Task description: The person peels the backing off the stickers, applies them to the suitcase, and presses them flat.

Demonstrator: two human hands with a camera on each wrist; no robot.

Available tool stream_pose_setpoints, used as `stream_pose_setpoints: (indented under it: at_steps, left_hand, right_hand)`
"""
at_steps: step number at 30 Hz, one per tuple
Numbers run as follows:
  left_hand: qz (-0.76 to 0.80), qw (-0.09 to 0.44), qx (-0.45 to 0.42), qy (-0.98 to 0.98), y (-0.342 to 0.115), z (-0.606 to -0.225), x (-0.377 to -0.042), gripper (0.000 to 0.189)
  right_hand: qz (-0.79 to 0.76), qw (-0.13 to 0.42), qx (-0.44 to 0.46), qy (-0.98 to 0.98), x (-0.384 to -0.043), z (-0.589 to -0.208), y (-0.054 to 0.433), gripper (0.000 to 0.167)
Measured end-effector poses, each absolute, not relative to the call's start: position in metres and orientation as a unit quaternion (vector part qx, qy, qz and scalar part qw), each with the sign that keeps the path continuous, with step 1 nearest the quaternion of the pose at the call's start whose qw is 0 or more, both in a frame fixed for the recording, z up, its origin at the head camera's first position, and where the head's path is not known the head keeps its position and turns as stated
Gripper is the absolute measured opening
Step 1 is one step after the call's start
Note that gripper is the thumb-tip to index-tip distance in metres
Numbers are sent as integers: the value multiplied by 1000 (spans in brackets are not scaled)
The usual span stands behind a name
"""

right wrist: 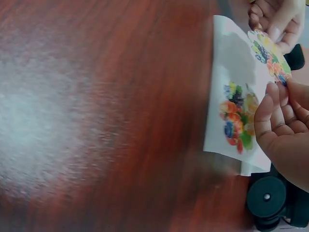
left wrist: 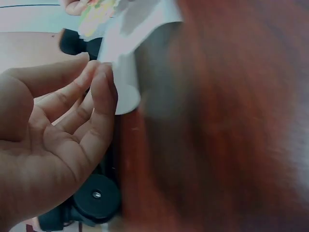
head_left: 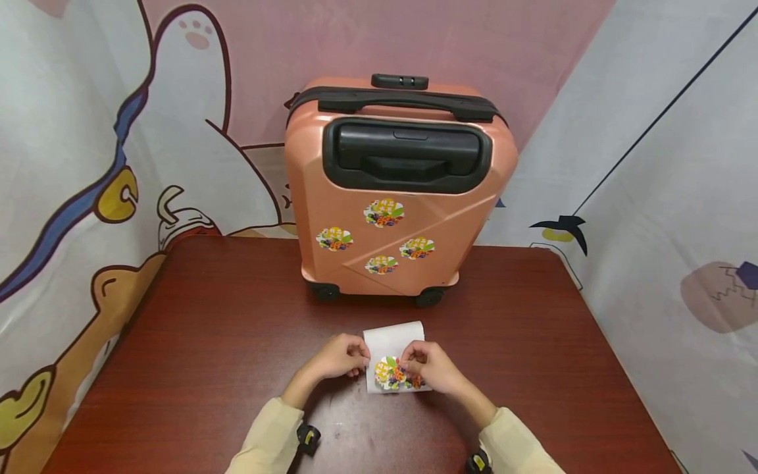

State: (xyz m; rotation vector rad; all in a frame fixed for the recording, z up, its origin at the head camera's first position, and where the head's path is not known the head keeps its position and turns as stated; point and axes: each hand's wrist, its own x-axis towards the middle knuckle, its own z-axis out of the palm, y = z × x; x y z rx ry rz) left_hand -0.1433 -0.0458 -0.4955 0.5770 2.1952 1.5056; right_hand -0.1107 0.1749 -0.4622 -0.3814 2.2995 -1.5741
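Note:
A white sticker sheet [head_left: 387, 339], curling at its edges, is between both hands over the table. My left hand [head_left: 340, 355] pinches its left edge between thumb and fingertips; in the left wrist view, the fingertips [left wrist: 102, 72] meet at the paper [left wrist: 140, 29]. My right hand [head_left: 437, 368] pinches a round fruit-print sticker [head_left: 389, 373] by its edge. In the right wrist view this sticker [right wrist: 270, 55] stands up from the sheet, in front of the left hand [right wrist: 280, 21]. A second fruit print [right wrist: 239, 118] lies flat on the sheet, partly behind the right fingers.
An orange suitcase [head_left: 320, 197] with black handles stands upright at the back of the brown table [head_left: 225, 342]. Several similar fruit stickers [head_left: 383, 213] are on its front. Printed cloth [head_left: 639, 164] hangs around the table.

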Motion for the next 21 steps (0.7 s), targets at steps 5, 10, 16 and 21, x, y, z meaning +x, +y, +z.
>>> stream_pose_setpoints:
  at_steps: [5, 10, 16, 21]
  left_hand:
    - [534, 172, 239, 793, -39, -483, -150, 4]
    - [542, 174, 258, 781, -31, -475, -155, 5]
    - [536, 159, 256, 789, -24, -465, -161, 3]
    - [543, 136, 254, 789, -18, -456, -167, 4]
  right_hand:
    - [-548, 160, -145, 808, -114, -450, 174, 5]
    - [-547, 148, -155, 809, -121, -442, 176, 4]
    - [-541, 125, -163, 816, -137, -450, 185, 4]
    - [-562, 111, -132, 809, -146, -449, 191, 4]
